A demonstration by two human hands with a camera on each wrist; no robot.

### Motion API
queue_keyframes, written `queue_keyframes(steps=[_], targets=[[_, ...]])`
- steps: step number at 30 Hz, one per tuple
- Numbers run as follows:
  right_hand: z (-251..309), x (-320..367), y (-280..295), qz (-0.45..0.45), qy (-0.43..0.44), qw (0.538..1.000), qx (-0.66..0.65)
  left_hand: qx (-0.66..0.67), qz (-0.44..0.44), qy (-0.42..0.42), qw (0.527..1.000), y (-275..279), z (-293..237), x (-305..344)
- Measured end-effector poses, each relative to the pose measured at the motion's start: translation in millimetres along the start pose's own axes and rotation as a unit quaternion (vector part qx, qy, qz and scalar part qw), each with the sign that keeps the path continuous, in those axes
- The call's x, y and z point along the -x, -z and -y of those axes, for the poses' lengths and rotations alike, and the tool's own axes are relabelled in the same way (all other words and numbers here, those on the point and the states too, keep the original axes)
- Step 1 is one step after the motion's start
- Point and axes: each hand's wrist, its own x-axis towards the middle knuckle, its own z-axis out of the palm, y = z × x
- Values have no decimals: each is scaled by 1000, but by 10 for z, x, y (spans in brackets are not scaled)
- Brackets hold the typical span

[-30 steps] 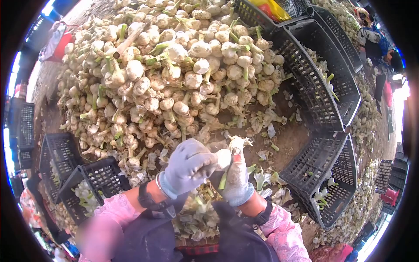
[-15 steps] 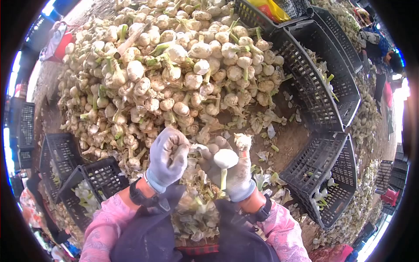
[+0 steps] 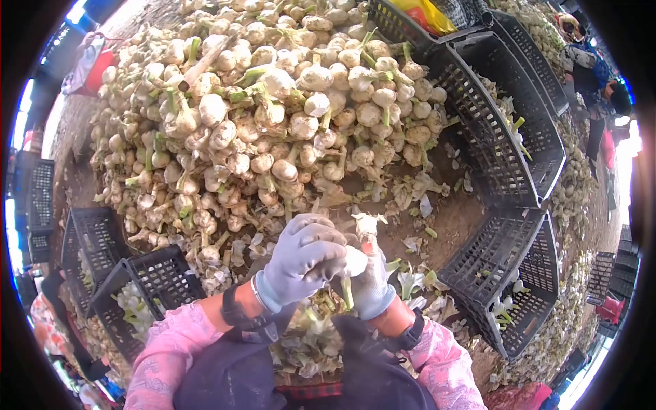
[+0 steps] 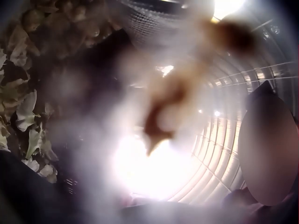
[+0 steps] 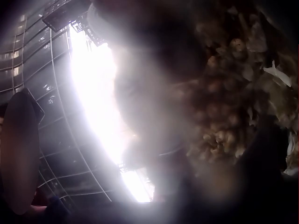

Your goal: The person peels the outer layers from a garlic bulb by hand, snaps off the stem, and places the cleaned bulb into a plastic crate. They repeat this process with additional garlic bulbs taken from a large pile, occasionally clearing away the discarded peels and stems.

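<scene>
In the head view, my gloved right hand (image 3: 372, 283) grips a white garlic bulb (image 3: 354, 262) with its green stem (image 3: 348, 292) pointing down. The right thumb stands up beside the bulb, with a ragged pale wrap (image 3: 367, 224) at its tip. My gloved left hand (image 3: 305, 258) has its fingers curled against the bulb's left side, pinching at it and hiding part of it. Both wrist views are blurred and glaring around the hands.
A large heap of unpeeled garlic bulbs (image 3: 273, 123) lies in front. Black crates stand at right (image 3: 502, 273), upper right (image 3: 492, 116) and left (image 3: 160, 277), some holding white bulbs. Loose skins (image 3: 307, 342) lie between the legs.
My left hand pulled away leftward from the bulb half a second ago, uncovering it, and is now back against its side. The right hand keeps hold of the bulb, stem down.
</scene>
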Motion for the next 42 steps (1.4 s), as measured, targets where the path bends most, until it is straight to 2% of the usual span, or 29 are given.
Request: queue_keyframes(steps=[1,5,6,7,8,9,10,12,13,15,16,17,18,19,20,21,22,23,25,26,27,30,31,32,33,34,36,39,42], targets=[[-38,1,-29,-61,-6,998,-8,-15,2,13,1000,-16,19,24],[25,-40,26,11,-16,1000,-9,-43,-54,36,997,-29,66,-18],[72,-7,-50,27,-4,994,-103,-48,-71,40,996,1,81,-29],[120,27,-132,44,6,980,-196,-9,-129,107,986,4,128,-1],[230,67,-76,111,-4,957,-267,50,-172,164,970,54,224,29],[340,108,-21,175,-24,926,-332,11,-169,164,972,206,285,24],[608,224,91,299,21,902,-311,-29,-167,164,972,367,359,5],[1179,504,-2,488,123,823,-264,-249,-138,63,956,541,590,-60],[1315,625,-170,461,237,818,-251,-276,-66,54,957,573,774,1],[1320,479,176,230,248,935,-101,-391,32,62,918,432,885,-67],[1255,310,365,103,246,961,76,-446,80,68,889,355,967,-77],[1191,142,552,-11,202,947,250,-479,141,102,860,258,1221,42],[1052,-94,556,-126,141,846,499,-494,163,104,848,257,1303,50],[837,-286,247,-148,150,709,672,-509,186,107,834,268,1359,48],[643,-550,303,-99,205,628,744,-524,209,109,819,277,1390,44],[423,-784,403,-95,260,516,811,-497,184,117,840,263,1397,39],[304,-851,254,-108,213,468,851,-475,166,121,855,288,1357,52],[121,-890,291,-98,189,376,902,-453,147,123,871,324,1282,40],[-344,-895,764,96,98,284,949,-376,76,127,915,357,1165,75],[-443,-658,724,150,26,327,933,-351,34,117,928,372,1059,111],[-297,-487,497,298,-16,369,880,-285,14,117,951,386,1016,183],[-138,-305,387,161,-8,590,791,-50,-26,137,989,406,706,260],[-35,-286,319,84,234,531,810,0,-26,136,990,381,602,262],[-23,-317,307,0,238,681,692,51,-24,132,990,363,512,252],[109,-284,135,7,160,832,531,40,-4,119,992,364,433,238],[259,-217,-72,13,73,937,341,8,13,92,996,369,343,195],[345,-150,-201,34,45,962,266,56,38,92,993,306,262,196],[288,-135,-316,41,46,983,173,-26,69,26,997,218,169,122],[188,-139,-348,0,47,994,98,-13,29,81,996,93,72,154]])
